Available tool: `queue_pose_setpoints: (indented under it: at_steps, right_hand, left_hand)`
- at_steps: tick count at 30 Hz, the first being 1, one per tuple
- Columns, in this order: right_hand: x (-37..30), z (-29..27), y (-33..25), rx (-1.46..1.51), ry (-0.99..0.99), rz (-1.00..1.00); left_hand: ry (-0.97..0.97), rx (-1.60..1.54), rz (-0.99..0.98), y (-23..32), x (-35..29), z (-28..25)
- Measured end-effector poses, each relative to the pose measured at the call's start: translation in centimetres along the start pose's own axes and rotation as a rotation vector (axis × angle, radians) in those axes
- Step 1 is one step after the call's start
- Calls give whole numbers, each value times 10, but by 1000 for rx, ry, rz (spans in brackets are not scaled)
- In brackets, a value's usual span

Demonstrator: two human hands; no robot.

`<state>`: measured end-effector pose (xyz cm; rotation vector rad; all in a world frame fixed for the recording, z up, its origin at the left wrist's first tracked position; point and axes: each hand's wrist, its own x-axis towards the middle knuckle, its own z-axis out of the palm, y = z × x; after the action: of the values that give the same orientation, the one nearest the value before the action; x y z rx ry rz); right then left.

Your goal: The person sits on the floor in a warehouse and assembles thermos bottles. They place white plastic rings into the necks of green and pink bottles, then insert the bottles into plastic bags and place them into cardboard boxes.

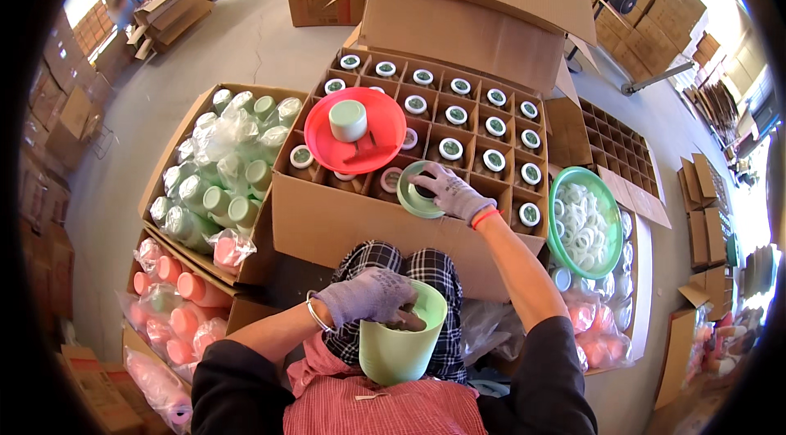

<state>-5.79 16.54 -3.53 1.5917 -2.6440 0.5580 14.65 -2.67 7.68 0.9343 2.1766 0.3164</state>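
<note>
Two likely light, stiff, slippery pieces; rims are probably offering best hold. Left hand is resting inside green tub on lap, fingers' grip unclear; right hand is gripping green cup at carton's near edge.

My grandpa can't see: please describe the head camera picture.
A person's gloved left hand reaches into a pale green container; their gloved right hand holds a round green piece by a divided carton of white-topped jars.
</note>
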Motion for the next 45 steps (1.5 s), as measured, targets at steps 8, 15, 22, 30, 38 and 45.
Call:
queue_pose_setpoints:
  at_steps: [8, 15, 22, 30, 38, 45]
  right_hand:
    - [-12, -80, -151, 3, 423, 15]
    - [-40, -42, -157, 1330, 462, 248]
    - [-85, -53, -151, 960, 49, 302]
    - [-100, -28, -199, 1342, 430, 634]
    - [-96, -26, -221, 1186, 246, 560]
    - [-92, -28, -205, 997, 12, 214]
  left_hand:
    - [1153, -1406, 264, -29, 0, 7]
    - [1390, 176, 203, 13, -18, -39]
    - [919, -173, 528, -5, -52, -5]
    - [721, -477, 556, -26, -36, 37]
    - [638, -344, 559, -22, -26, 48]
    - [729, -377, 415, 0, -33, 67]
